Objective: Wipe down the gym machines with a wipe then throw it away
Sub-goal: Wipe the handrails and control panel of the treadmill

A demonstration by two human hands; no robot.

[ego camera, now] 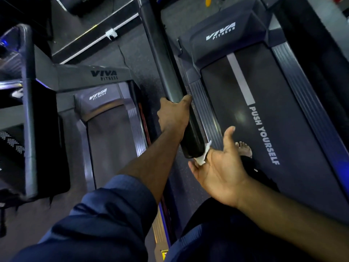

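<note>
I stand on a dark Viva Fitness treadmill [294, 118] whose belt reads "PUSH YOURSELF". Its long dark left handrail [162, 59] runs from the top of the view down to the middle. My left hand [172, 116] grips this handrail from above, partway along. My right hand [222, 167] is palm-up at the rail's near end, thumb raised and fingers straight. A small crumpled white wipe [202, 157] lies on those fingers, against the end cap of the rail.
A second Viva Fitness treadmill [109, 129] stands on the left, with its console frame [30, 110] at the far left. A strip of dark floor [143, 76] separates the two machines. My bare foot [244, 148] is on the belt.
</note>
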